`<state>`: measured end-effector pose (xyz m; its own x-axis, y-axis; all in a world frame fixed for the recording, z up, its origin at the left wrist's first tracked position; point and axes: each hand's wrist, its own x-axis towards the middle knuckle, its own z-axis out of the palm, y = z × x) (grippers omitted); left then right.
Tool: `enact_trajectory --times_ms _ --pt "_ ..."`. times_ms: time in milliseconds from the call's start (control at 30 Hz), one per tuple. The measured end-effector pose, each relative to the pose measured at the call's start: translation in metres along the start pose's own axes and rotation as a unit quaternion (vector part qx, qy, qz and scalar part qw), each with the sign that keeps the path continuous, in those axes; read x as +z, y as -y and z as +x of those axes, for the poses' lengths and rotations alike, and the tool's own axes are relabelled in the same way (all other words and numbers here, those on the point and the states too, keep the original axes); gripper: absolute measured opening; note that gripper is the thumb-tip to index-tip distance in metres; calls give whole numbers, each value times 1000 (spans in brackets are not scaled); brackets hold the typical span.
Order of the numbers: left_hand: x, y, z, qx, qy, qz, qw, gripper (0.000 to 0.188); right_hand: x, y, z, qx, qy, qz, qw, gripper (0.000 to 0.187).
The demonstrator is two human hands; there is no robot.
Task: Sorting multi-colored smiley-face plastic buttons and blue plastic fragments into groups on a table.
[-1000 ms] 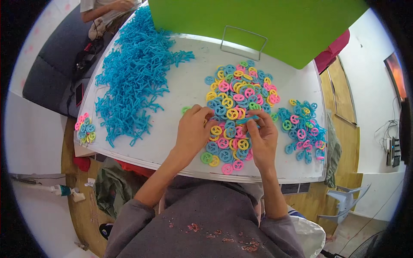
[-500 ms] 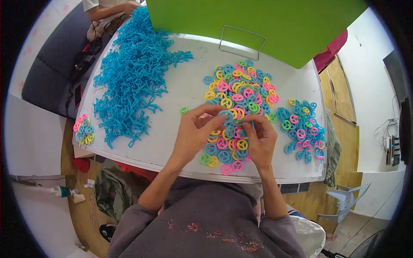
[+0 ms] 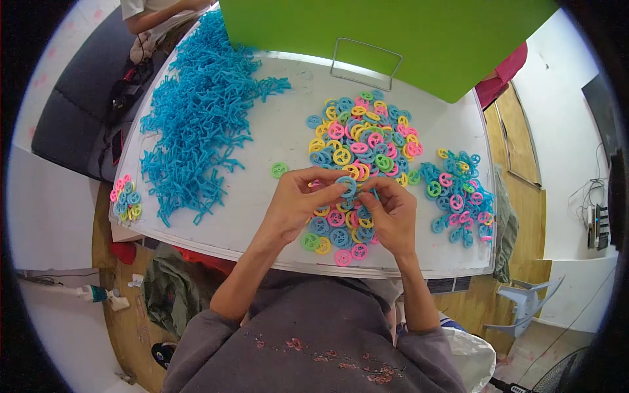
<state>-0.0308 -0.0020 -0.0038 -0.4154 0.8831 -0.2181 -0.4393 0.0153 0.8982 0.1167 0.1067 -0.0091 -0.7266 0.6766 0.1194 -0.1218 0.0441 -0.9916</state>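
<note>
White tabletop [image 3: 275, 124] below, the left hand [image 3: 288, 206] pinches a blue wheel [image 3: 346, 187]; the right hand [image 3: 393, 216] pinches a mostly hidden blue stick [image 3: 375, 194].

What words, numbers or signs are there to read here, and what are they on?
No words, numbers or signs can be read.
Pale mark on the black item on the floor: too small to make out.
Green panel, white tabletop and light-blue plastic wheel in the left hand: no lettering that I can see.
</note>
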Motion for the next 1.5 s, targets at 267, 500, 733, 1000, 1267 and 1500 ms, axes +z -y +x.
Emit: enact_trajectory --times_ms 267,500,733,1000,1267,1500 --pt "4 -1 -5 39 -5 51 998 22 0 5 -1 62 11 10 998 17" --pt "8 1 -8 82 -31 68 994 26 5 13 -3 -29 -24 -224 974 16" --pt "14 9 -11 126 -76 56 987 24 12 15 -4 38 -43 -179 982 14" --pt "13 17 -5 129 -118 31 984 16 19 17 -1 -25 -41 -272 961 11" --pt "13 13 -6 89 -115 -10 989 12 23 9 1 -65 -60 -275 957 12" --pt "16 14 -9 108 -121 19 987 14 15 17 6 -83 -42 -297 950 16"
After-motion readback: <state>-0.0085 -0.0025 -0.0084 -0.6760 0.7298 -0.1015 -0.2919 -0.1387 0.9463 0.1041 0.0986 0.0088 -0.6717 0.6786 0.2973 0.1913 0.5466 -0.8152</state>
